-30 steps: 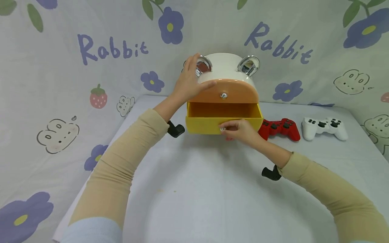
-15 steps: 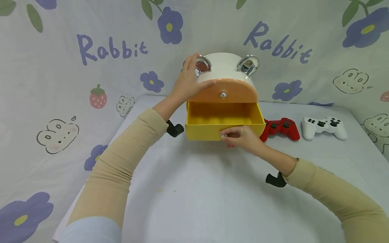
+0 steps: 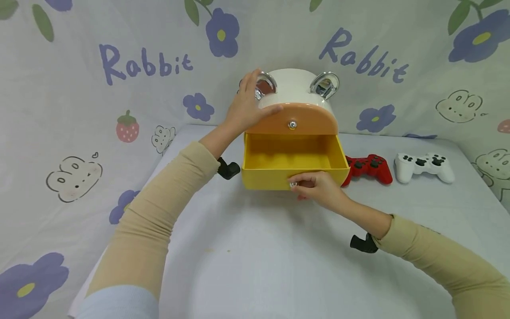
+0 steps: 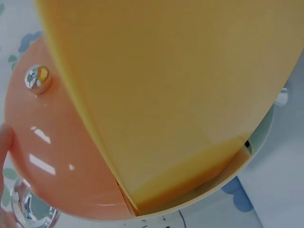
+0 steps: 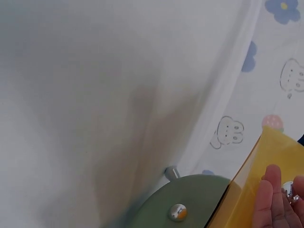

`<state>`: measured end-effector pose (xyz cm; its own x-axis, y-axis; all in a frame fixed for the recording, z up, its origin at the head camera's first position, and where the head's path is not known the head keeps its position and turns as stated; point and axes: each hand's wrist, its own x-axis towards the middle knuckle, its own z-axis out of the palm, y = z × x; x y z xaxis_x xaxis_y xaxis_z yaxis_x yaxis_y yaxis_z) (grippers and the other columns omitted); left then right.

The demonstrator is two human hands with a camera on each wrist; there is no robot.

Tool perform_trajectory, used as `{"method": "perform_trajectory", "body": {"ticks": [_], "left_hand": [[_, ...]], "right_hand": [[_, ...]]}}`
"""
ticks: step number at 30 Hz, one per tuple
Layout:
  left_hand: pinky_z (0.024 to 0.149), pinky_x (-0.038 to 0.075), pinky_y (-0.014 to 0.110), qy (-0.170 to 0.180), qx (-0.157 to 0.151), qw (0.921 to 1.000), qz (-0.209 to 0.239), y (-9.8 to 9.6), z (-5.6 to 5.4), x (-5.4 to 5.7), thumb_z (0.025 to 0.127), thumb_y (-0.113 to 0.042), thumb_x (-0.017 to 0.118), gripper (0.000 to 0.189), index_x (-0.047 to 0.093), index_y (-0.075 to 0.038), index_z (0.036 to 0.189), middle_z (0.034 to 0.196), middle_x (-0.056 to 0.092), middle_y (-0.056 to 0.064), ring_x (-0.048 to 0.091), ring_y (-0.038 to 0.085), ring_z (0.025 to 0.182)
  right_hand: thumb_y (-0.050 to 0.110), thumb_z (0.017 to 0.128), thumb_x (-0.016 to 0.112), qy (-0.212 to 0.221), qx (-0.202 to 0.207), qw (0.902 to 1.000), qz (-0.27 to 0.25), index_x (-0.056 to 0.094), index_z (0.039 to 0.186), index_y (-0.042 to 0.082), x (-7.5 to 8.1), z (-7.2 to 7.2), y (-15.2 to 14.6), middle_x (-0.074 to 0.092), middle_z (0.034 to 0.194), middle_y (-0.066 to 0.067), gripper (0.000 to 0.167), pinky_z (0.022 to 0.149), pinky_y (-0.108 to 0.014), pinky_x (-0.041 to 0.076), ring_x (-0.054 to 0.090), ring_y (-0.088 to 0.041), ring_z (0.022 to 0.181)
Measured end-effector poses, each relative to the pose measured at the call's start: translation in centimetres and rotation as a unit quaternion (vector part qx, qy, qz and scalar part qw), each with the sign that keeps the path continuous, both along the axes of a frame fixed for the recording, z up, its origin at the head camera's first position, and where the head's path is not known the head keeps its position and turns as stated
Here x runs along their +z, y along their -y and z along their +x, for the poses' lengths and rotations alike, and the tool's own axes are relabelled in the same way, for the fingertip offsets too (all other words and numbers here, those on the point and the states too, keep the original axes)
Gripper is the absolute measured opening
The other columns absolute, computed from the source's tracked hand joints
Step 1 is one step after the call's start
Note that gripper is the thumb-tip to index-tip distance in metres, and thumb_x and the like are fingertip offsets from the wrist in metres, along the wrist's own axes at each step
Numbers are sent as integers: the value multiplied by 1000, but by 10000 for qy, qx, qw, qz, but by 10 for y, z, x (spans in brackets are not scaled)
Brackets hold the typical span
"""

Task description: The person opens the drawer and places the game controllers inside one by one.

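A small cabinet (image 3: 296,86) with a white domed top and two silver ear-like loops stands at the back of the table. Its yellow drawer (image 3: 263,179) is pulled well out, and nothing shows inside. My right hand (image 3: 324,190) pinches the drawer's silver knob (image 3: 293,184) between thumb and fingers. At the cabinet's upper left, my left hand (image 3: 244,106) rests with its fingers extended by the silver loop and its thumb along the orange drawer (image 3: 312,118), which is closed. Below, a green front (image 5: 199,197) with a round knob shows in the right wrist view.
To the right of the cabinet lies a red game controller (image 3: 372,169), partly hidden by the yellow drawer. A white game controller (image 3: 424,167) lies further right. White cloth covers the table (image 3: 247,266), and a printed rabbit curtain (image 3: 151,26) hangs behind.
My right hand has drawn the yellow drawer outward toward me by its knob, showing more of its inside. The left hand has stayed in place on the cabinet.
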<state>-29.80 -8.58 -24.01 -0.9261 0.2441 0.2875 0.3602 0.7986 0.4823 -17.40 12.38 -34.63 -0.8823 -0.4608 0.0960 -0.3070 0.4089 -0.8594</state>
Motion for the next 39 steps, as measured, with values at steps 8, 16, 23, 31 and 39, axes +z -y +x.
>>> {"method": "perform_trajectory", "body": {"ticks": [8, 16, 23, 31, 39], "left_hand": [[105, 32, 45, 144, 131, 9997, -176, -1, 2, 4, 74, -60, 64, 102, 4, -22, 148, 153, 7, 2, 33, 28, 132], [103, 34, 45, 270, 257, 9989, -300, -2, 3, 8, 74, -60, 63, 102, 4, -23, 148, 154, 7, 1, 36, 30, 130], [104, 32, 46, 370, 319, 9983, -326, -2, 3, 9, 73, -61, 63, 102, 4, -24, 148, 154, 6, 0, 34, 31, 131], [104, 33, 46, 408, 314, 9979, -395, -1, 3, 10, 73, -62, 62, 103, 3, -24, 148, 154, 6, -1, 34, 30, 131], [104, 33, 45, 422, 315, 9977, -417, -2, 3, 11, 72, -64, 62, 104, 2, -26, 148, 154, 5, -2, 33, 28, 132]], "right_hand": [[5, 83, 64, -43, 42, 9999, -83, 67, 104, -2, 0, 11, 4, 68, 90, -15, 23, 68, -22, 53, 65, -19, 68], [6, 83, 64, -66, 57, 9999, -118, 67, 105, -2, -3, 20, 10, 68, 89, -13, 23, 68, -22, 53, 64, -24, 69], [5, 83, 64, -42, 62, 9998, -172, 66, 105, -3, -3, 25, 12, 68, 90, -13, 23, 68, -23, 53, 63, -18, 67], [5, 83, 65, -153, 45, 9998, -112, 67, 105, -1, -3, 28, 12, 68, 90, -11, 23, 67, -22, 53, 64, -19, 68], [5, 83, 65, -287, 71, 9996, -34, 67, 105, 0, -1, 32, 11, 68, 90, -11, 23, 68, -22, 53, 64, -13, 67]]}}
